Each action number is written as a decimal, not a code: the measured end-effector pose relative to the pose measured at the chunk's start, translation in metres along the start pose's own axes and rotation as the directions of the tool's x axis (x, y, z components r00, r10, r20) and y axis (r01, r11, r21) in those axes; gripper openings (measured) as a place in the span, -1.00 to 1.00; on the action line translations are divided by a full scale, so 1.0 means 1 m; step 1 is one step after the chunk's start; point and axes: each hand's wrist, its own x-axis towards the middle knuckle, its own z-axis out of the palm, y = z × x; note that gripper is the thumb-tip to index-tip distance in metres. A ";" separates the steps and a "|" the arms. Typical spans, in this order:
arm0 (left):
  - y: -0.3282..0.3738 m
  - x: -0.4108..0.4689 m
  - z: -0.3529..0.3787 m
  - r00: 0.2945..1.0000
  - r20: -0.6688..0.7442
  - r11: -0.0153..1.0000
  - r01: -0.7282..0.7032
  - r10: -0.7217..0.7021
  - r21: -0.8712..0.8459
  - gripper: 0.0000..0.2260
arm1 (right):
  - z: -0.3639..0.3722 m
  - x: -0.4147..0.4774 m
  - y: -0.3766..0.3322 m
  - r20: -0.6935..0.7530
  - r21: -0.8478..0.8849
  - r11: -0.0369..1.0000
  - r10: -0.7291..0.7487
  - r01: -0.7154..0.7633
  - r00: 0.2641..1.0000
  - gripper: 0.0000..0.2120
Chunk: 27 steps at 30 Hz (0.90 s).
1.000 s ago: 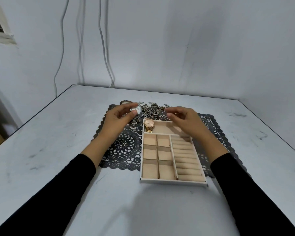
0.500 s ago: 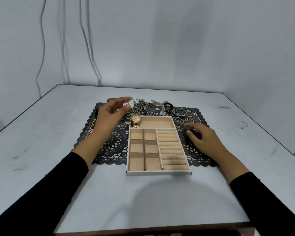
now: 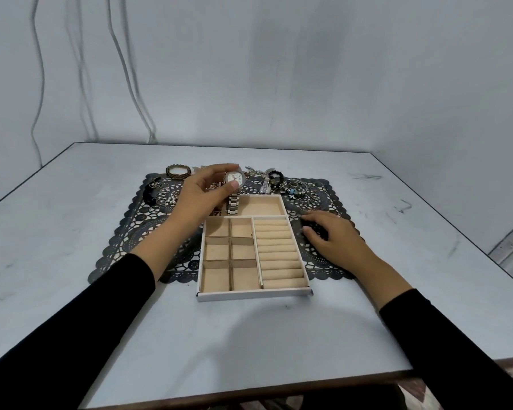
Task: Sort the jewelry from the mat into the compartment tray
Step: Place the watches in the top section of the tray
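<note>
Now I see left hand [image 3: 202, 199] pinching silver white-dial watch [image 3: 234, 181] over beige compartment tray [image 3: 249, 295]. Right hand [image 3: 335, 241] spread on black lace mat [image 3: 125, 241].

left hand [image 3: 203, 196] raised over the far left corner of the white cardboard compartment tray with beige lining [image 3: 253, 295]. its thumb and curled fingers pinch the dial of a silver metal-band wristwatch with white face [image 3: 235, 184], band hanging down. right hand [image 3: 335, 239] palm down just right of the tray's far half, fingers loosely bent and spread, holding nothing. both forearms reach in from the tray's near side, in black long sleeves [image 3: 71, 318].
</note>
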 end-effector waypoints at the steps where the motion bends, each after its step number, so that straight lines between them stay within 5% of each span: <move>1: -0.001 0.001 0.001 1.000 0.017 1.000 0.006 -0.006 0.004 -0.75 | 0.000 0.000 0.001 0.002 0.000 1.000 -0.004 0.004 1.000 -0.71; 11: -0.005 0.001 0.001 0.998 0.064 0.987 -0.006 -0.005 0.158 -0.74 | 0.001 0.001 0.003 0.004 0.013 1.000 -0.008 0.008 1.000 -0.71; 27: -0.007 -0.003 -0.011 0.994 0.110 0.984 -0.014 -0.006 0.179 -0.80 | 0.002 0.002 0.004 -0.006 0.006 1.000 -0.016 0.016 1.000 -0.72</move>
